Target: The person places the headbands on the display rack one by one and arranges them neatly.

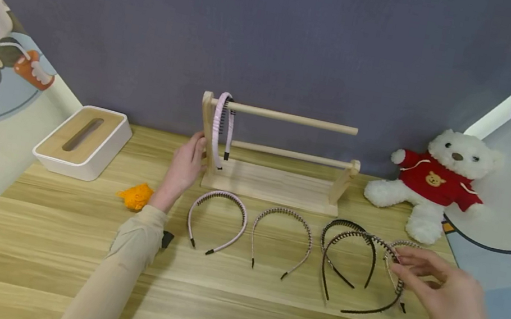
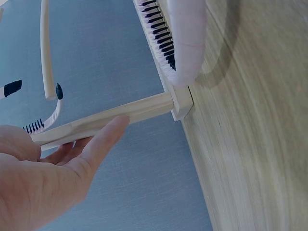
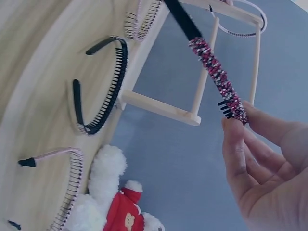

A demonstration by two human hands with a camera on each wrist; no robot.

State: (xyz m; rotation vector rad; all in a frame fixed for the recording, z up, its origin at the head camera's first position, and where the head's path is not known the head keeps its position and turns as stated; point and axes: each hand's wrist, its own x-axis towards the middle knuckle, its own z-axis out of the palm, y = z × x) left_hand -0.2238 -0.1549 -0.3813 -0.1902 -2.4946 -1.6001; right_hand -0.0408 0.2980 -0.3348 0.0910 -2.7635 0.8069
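Observation:
My left hand (image 1: 186, 165) grips the left post of a wooden rack (image 1: 271, 185), its thumb along the post in the left wrist view. On the rack's upper rod, near that post, hangs a pale pink headband (image 1: 216, 127) with dark comb teeth. My right hand (image 1: 449, 293) pinches a black toothed headband, covered in pink and silver sparkles (image 3: 221, 79), between thumb and fingertips above the table. Beneath it lies another black headband (image 1: 373, 266). A thin pinkish headband (image 3: 76, 178) lies near the right hand, partly hidden in the head view.
A lilac headband (image 1: 243, 223) and a slim pinkish one (image 1: 309, 243) lie before the rack. At right sits a white teddy bear (image 1: 436, 180) in a red sweater. A tissue box (image 1: 106, 147) and an orange bundle (image 1: 137, 196) are at left. A dark wall (image 1: 298, 36) stands behind.

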